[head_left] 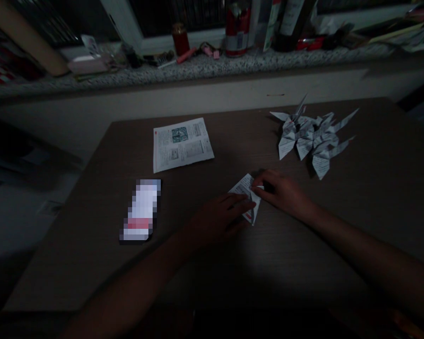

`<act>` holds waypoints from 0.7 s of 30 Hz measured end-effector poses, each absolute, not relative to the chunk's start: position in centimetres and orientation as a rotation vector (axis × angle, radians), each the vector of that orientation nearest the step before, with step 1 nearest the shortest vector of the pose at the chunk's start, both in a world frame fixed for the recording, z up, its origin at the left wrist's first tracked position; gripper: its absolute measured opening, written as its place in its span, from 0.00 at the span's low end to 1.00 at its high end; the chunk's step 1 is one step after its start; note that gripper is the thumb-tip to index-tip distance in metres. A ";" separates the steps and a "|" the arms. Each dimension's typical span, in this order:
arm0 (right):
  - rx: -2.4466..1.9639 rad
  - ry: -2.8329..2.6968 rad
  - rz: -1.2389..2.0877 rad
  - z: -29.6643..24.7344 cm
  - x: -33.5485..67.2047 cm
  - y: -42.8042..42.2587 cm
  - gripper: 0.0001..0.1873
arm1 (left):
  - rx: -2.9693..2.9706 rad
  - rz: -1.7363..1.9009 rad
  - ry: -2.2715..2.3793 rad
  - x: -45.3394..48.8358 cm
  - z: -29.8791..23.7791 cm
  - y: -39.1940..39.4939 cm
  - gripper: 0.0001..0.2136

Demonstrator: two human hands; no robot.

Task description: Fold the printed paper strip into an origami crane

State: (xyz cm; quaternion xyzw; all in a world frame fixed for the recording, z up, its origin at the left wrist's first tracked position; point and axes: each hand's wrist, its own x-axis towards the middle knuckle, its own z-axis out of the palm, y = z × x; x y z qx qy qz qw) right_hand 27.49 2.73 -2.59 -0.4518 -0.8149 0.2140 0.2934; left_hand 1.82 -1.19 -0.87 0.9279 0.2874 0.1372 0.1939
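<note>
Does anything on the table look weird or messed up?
Yes: the phone, left of the left hand, has big blocky squares covering it, so its screen can't be read. I see nothing spilled.

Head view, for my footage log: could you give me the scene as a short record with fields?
Left hand: fingers spread over the folded paper
Right hand: fingertips pinching that paper near its right edge
Paper in work: printed, pointed corners, partly hidden
Far right of table: cluster of folded paper figures
Left: phone, screen lit
Beyond phone: flat printed sheet
Windowsill: jar, red can, clutter
Light: dim
</note>
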 end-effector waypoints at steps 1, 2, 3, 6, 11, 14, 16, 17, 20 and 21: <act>-1.203 -2.168 0.570 -2.6 27.5 2.7 0.01 | 2.618 0.385 0.800 1.8 -0.9 -1.2 0.21; -1.204 -2.163 0.571 -2.7 27.5 2.7 0.01 | 2.638 0.381 0.795 1.9 -0.9 -1.2 0.21; -1.204 -2.156 0.571 -2.7 27.4 2.7 0.01 | 2.658 0.376 0.793 1.9 -0.9 -1.3 0.20; -1.208 -2.138 0.567 -2.8 27.3 2.7 0.03 | 2.706 0.370 0.786 1.9 -1.1 -1.4 0.20; -1.256 -2.085 0.563 -2.9 27.1 2.7 0.03 | 2.743 0.364 0.757 2.1 -1.3 -1.5 0.20; -1.263 -2.077 0.562 -3.0 27.1 2.7 0.03 | 2.744 0.340 0.762 2.1 -1.3 -1.5 0.21; -1.258 -2.075 0.562 -3.0 27.1 2.7 0.04 | 2.746 0.324 0.768 2.1 -1.4 -1.5 0.22; -1.257 -2.076 0.564 -3.0 27.1 2.8 0.04 | 2.750 0.326 0.768 2.1 -1.4 -1.6 0.22; -1.257 -2.084 0.572 -3.0 27.1 2.8 0.04 | 2.761 0.316 0.762 2.1 -1.4 -1.6 0.21; -1.260 -2.084 0.574 -3.0 27.1 2.9 0.04 | 2.764 0.315 0.763 2.1 -1.3 -1.6 0.21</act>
